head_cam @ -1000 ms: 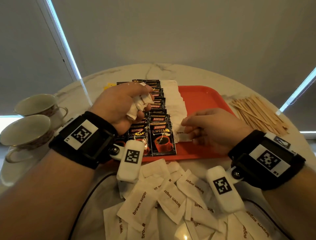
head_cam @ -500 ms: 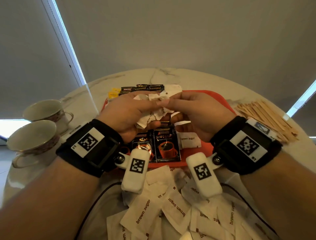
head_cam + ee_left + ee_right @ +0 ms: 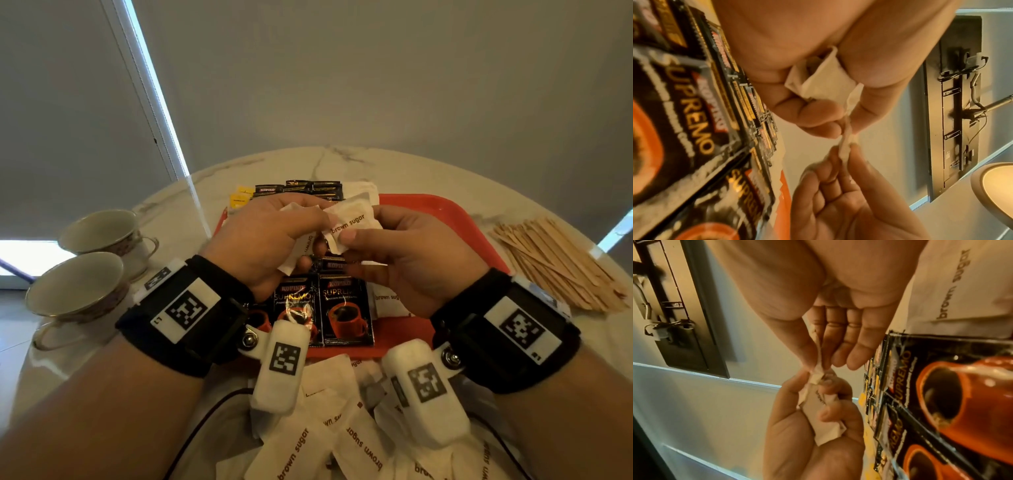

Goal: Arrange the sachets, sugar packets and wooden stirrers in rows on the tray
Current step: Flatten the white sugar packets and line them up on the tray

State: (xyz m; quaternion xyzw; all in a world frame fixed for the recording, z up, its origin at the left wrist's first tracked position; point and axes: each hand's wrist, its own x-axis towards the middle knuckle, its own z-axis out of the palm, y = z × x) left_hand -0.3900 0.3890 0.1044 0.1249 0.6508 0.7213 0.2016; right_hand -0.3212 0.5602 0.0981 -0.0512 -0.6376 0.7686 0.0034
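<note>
A round, marble-patterned desk [image 3: 428, 171] stands before a grey blind, and its near edge is littered with a loose heap of white brown-sugar packets [image 3: 346, 431]. Just beyond the heap lies a red tray [image 3: 421, 212], where black coffee sachets [image 3: 344, 308] run in two overlapping rows from the tray's near edge toward its far edge, with a row of sugar packets beside them on the right. Above the tray both hands meet. The left hand [image 3: 263, 240] has its fingers [image 3: 813, 112] curled round a small bunch of sugar packets [image 3: 824, 81] — crumpled in the palm, one end poking out. The right hand [image 3: 407, 257] pinches a single sugar packet [image 3: 356, 222] between thumb and forefinger, its other fingers [image 3: 855, 344] nearly straight; the packet's lower corner touches the bunch in the left hand. Toward the desk's right edge, off the tray, lies a fanned pile of wooden stirrers [image 3: 561, 263]. Near the left edge sit two teacups [image 3: 89, 270], one behind the other. At the tray's far left corner a couple of yellow sachets [image 3: 239, 198] peek out.
</note>
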